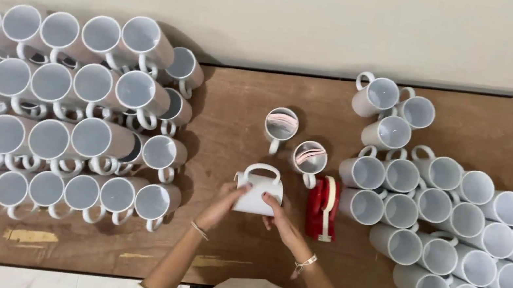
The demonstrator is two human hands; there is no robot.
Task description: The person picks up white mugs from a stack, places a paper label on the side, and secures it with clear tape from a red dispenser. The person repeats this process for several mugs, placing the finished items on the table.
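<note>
Both hands grip one white mug point(258, 194) near the middle of the brown tabletop point(232, 127), toward its near edge. Mug lies on its side, handle pointing to the far edge, wrapped in what looks like a white sheet. Left hand point(222, 204) closed on its left end, right hand point(278, 221) pinching the right end, likely to keep the wrap tight against the body. Red tape dispenser point(322, 207) just beside the right hand, set close for easy reach. Two upright mugs point(281, 124) point(309, 157) behind the held one have pinkish strips or rolls inside; cannot tell what exactly. Stacked rows of empty white mugs point(55, 117) on their sides fill the left edge, openings up toward the camera. Looser cluster of empty white mugs point(449, 235) toward the right edge, also showing bare interiors.
</note>
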